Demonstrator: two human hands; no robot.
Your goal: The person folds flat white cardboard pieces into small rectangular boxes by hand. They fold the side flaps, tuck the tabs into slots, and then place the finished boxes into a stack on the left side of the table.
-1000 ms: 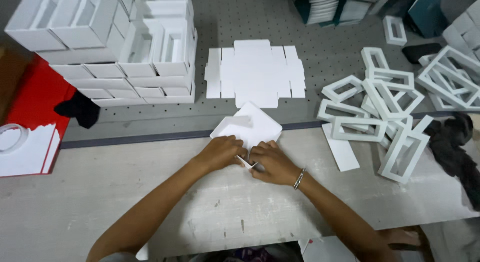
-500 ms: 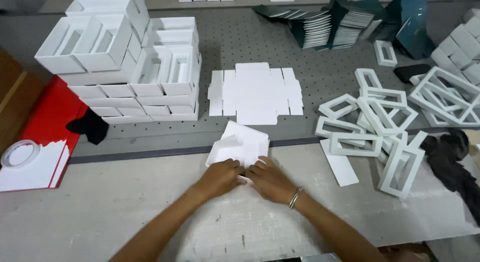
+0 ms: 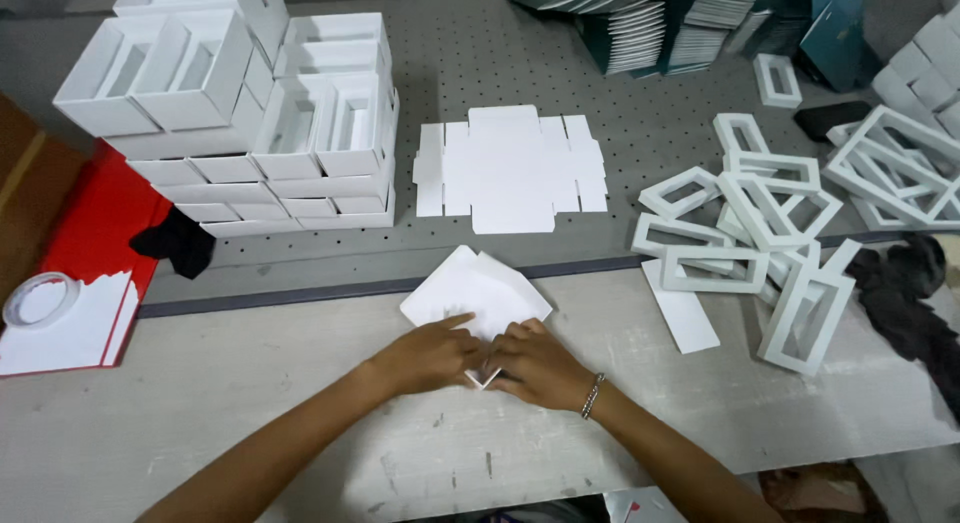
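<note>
On table: hands (image 3: 485, 358) pressing white card (image 3: 478, 295)

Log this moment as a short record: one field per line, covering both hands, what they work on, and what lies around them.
Left hand: pressing on the white card piece, index finger stretched out over it
Right hand: folding the near corner of the same piece; bracelet on the wrist
Behind: flat die-cut blanks on the perforated mat
Left: stacked white boxes, tape roll
Right: heap of white window frames
Surface: worn grey table
</note>
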